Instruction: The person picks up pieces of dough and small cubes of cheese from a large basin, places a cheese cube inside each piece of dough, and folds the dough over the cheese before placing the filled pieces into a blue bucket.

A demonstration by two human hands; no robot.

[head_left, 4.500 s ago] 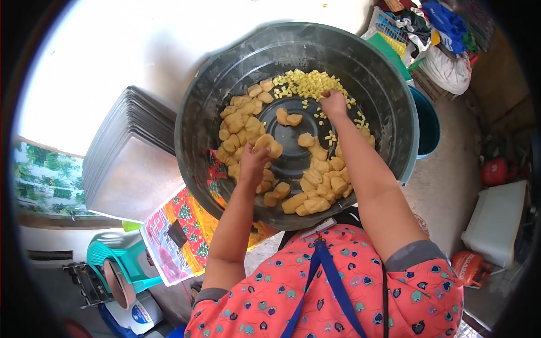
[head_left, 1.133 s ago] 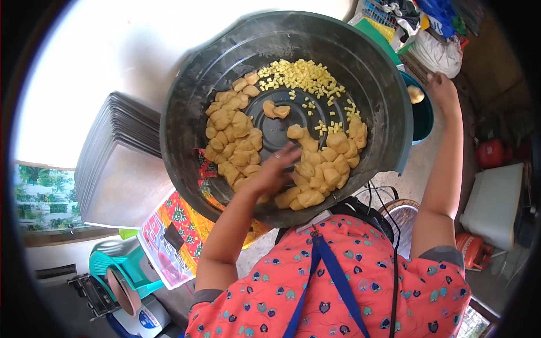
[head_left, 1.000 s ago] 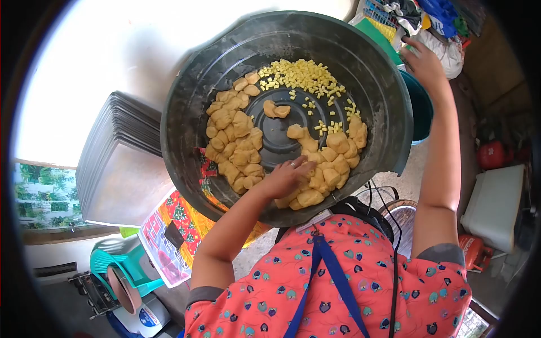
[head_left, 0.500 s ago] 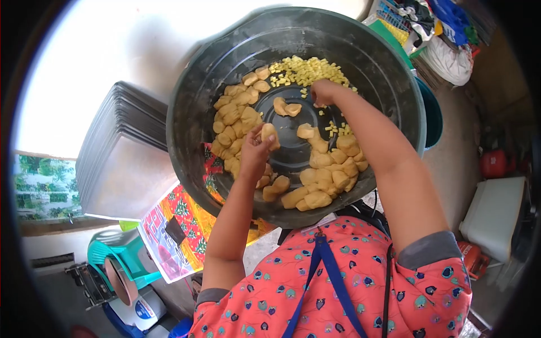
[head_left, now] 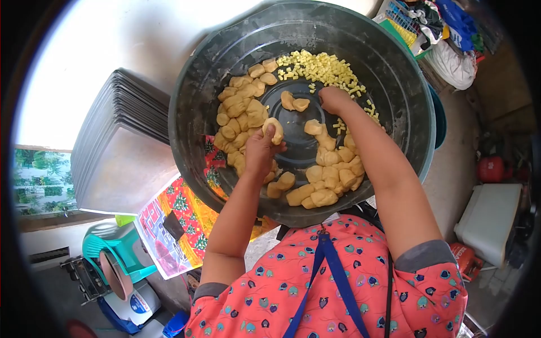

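A large dark round basin [head_left: 189, 121] holds tan dough pieces along its left side and a second dough pile [head_left: 332, 174] at the lower right. Yellow cubes [head_left: 322, 67] lie scattered near the far wall. My left hand [head_left: 262, 151] holds a piece of dough [head_left: 274, 129] between thumb and fingers, beside the left pile. My right hand [head_left: 335, 100] is curled just below the yellow cubes; its fingertips and anything in them are hidden. Two small dough pieces [head_left: 294, 102] rest on the basin floor between my hands.
Stacked dark trays [head_left: 121, 152] lean left of the basin. A teal plastic chair [head_left: 124, 248] is at the lower left, a grey container [head_left: 489, 222] and a red tank [head_left: 491, 169] at the right. Bags and a blue crate [head_left: 399, 14] sit at the upper right.
The view has shifted slightly. My right hand has drawn a little away from the main heap of cubes. My left hand still holds the dough, now turned, with its fingers spread more to the right.
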